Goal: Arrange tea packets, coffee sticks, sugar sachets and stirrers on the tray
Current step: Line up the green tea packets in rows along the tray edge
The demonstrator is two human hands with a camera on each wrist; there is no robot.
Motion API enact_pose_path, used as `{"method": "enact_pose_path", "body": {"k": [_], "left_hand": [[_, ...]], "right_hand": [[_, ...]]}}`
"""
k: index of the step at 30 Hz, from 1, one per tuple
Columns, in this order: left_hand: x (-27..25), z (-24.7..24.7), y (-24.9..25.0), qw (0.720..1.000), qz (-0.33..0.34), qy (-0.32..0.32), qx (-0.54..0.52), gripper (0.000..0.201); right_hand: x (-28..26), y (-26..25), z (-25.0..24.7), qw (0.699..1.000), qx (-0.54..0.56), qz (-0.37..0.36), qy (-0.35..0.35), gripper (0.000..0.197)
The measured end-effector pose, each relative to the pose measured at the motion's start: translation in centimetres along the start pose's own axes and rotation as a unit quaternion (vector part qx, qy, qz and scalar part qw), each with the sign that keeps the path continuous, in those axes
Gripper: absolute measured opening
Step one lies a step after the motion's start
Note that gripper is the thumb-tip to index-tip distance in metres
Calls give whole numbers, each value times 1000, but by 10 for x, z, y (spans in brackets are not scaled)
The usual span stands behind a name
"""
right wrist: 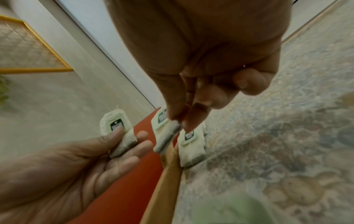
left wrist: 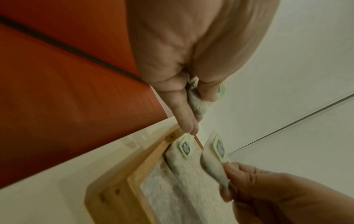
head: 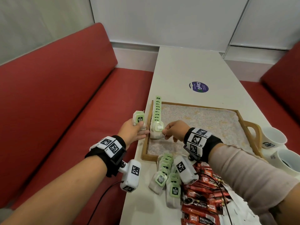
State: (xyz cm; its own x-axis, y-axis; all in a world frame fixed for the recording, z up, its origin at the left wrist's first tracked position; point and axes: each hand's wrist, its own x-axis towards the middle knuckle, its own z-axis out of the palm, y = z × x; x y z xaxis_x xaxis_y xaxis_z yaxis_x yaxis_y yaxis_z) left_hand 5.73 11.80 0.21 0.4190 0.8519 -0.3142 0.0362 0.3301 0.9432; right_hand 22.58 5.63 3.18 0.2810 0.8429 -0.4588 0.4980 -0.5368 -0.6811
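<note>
A wooden tray (head: 199,107) with a patterned liner lies on the white table. Several tea packets (head: 157,111) with green tags stand in a row along its left inner wall. My right hand (head: 164,132) pinches one tea packet (head: 156,132) by its edge at the near end of that row, just above the tray's left rim (right wrist: 166,181). My left hand (head: 141,127) hovers beside the tray, past the table's left edge, and holds another tea packet (head: 138,119) between thumb and fingers. In the right wrist view the pinched packet (right wrist: 166,136) hangs next to a packet standing in the tray (right wrist: 191,145).
A loose heap of tea packets (head: 165,172) lies on the table in front of the tray, with red coffee sticks (head: 203,192) to its right. Two paper cups (head: 274,137) stand right of the tray's handle. Red bench seats (head: 73,95) flank the table.
</note>
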Motion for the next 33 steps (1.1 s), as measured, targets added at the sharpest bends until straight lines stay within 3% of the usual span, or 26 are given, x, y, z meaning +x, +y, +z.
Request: {"method": "enact_pose_path", "body": {"k": [5,14,24,31,33], "left_hand": [[12,-1,6,1000,4,-4,21,24],[27,1,11,999,-2,-10,44,29],[29,1,10,999,3,-14,33,9],[31,3,9,1000,4,-6,28,17],[29,3,10,1000,5,-12,12,21]], "right_hand": [[16,-1,5,997,-1,48,-58,18],[31,-3,14,984,90,116,-101,17],[37,2,19,982,100,137,-77,8],[34,-4,20,985,89,134,-66,6],[36,-7,19,990,33,125,-54,11]]}}
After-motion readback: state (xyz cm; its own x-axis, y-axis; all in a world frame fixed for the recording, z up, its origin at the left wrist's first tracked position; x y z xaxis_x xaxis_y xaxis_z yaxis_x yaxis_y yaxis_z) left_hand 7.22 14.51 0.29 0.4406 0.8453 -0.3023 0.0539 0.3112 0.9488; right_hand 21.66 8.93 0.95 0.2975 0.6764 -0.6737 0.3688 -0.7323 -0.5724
